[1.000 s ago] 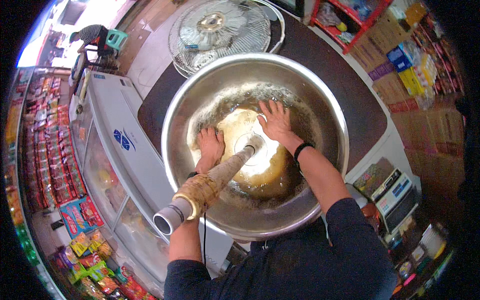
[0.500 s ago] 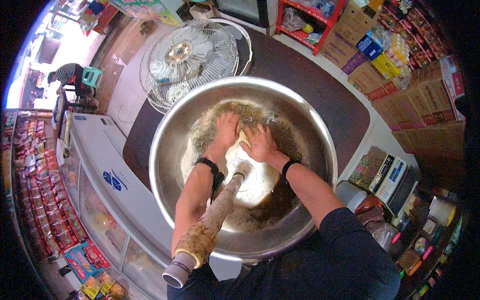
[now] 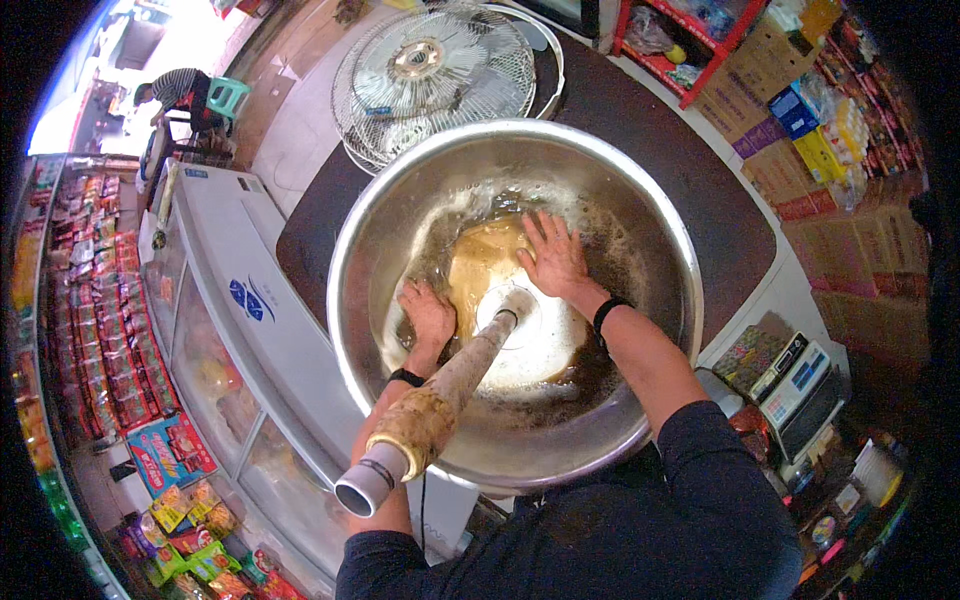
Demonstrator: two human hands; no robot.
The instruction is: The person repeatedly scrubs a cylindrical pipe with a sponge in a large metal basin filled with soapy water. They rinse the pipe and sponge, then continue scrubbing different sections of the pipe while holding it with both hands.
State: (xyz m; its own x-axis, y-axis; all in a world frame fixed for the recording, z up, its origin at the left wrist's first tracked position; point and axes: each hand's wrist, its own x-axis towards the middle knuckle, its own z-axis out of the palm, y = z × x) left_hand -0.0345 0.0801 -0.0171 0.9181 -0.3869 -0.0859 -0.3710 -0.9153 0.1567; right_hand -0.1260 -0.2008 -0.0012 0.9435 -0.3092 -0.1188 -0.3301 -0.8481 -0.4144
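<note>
A wide steel basin (image 3: 350, 250) holds murky, frothy water. A grey pole (image 3: 455, 375), like a fan's stand, slants out of it toward me, with a flaky tan wrap (image 3: 405, 430) near its upper end. Under the pole's foot lies a pale, bright base (image 3: 540, 365), with a tan patch (image 3: 480, 255) on its far side. My left hand (image 3: 428, 315) is at the water left of the pole, fingers apart. Beyond the pole's foot, to its right, my right hand (image 3: 555, 258) has its fingers spread at the base's edge. Neither hand grips anything.
A wire fan grille (image 3: 420, 70) lies behind the basin on a dark mat (image 3: 720, 210). A chest freezer (image 3: 225, 225) stands at the left, a scale (image 3: 800, 385) at the right. Cardboard boxes (image 3: 860, 240) are stacked far right. A person (image 3: 180, 95) sits far left.
My hands were close together at the basin's far side; the left has come nearer and to the left, while the right stays near the far side. The whole view has shifted somewhat.
</note>
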